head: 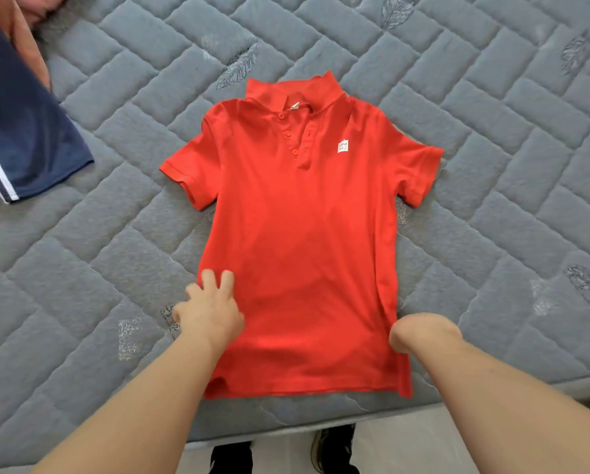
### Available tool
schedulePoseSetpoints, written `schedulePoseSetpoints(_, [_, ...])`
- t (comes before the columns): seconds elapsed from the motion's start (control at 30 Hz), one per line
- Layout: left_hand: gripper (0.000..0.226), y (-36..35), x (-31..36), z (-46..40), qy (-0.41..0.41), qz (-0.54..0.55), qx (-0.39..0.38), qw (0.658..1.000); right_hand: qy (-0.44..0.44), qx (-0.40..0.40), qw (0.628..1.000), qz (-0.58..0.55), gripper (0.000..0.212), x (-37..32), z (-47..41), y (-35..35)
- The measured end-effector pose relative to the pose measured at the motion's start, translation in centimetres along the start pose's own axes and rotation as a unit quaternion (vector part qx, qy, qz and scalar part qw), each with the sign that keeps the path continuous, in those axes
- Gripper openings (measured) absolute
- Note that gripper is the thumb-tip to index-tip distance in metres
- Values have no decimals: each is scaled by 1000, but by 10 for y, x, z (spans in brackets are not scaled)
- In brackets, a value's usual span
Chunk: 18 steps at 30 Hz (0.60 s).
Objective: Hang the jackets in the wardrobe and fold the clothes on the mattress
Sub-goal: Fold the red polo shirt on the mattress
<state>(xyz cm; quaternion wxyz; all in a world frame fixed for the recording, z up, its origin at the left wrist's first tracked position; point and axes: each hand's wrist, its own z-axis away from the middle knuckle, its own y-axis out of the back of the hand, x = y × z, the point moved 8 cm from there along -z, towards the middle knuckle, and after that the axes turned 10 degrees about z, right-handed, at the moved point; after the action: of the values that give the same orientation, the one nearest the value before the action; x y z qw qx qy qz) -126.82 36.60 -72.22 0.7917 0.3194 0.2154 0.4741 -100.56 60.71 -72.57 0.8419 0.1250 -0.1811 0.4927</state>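
Observation:
A red polo shirt [300,234] lies flat and face up on the grey quilted mattress [491,165], collar away from me and both short sleeves spread out. My left hand [208,311] rests on the shirt's lower left edge with its fingers spread and fairly straight. My right hand [423,331] is at the shirt's lower right side edge. Its fingers are curled down out of sight, so I cannot make out whether they pinch the cloth.
A navy garment with a white stripe [23,131] and an orange garment [30,25] lie at the mattress's far left. The mattress's near edge [457,400] runs just below the shirt's hem. Below it the floor and my dark shoes [334,453] show.

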Motion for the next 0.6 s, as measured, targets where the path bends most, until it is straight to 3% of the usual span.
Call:
schedulePoseSetpoints(0.07, [63,-27,11,-12,-13,-2,-125,992,-17,28,999,10,42,-8,7,33])
schedulePoseSetpoints(0.1, [62,-35,13,-18,-7,-9,-176,984,-13,94,995,-21,41,-16,6,58])
schedulePoseSetpoints(0.13, [60,-32,15,-28,-5,5,-174,985,-4,176,982,-72,41,-24,7,85])
schedulePoseSetpoints(0.2, [54,5,28,-57,-48,50,-52,996,15,335,930,-151,42,-36,14,138])
schedulePoseSetpoints(0.27, [56,56,53,-85,-136,55,85,986,29,447,880,-158,44,-48,19,187])
schedulePoseSetpoints(0.43, [79,154,102,-176,-214,39,195,956,67,497,843,-194,67,-55,-11,301])
schedulePoseSetpoints(0.53, [80,213,111,-232,-178,171,263,933,64,546,786,-281,77,-37,-30,376])
schedulePoseSetpoints(0.6, [79,231,116,-268,-132,280,252,917,73,574,751,-320,84,-25,-44,412])
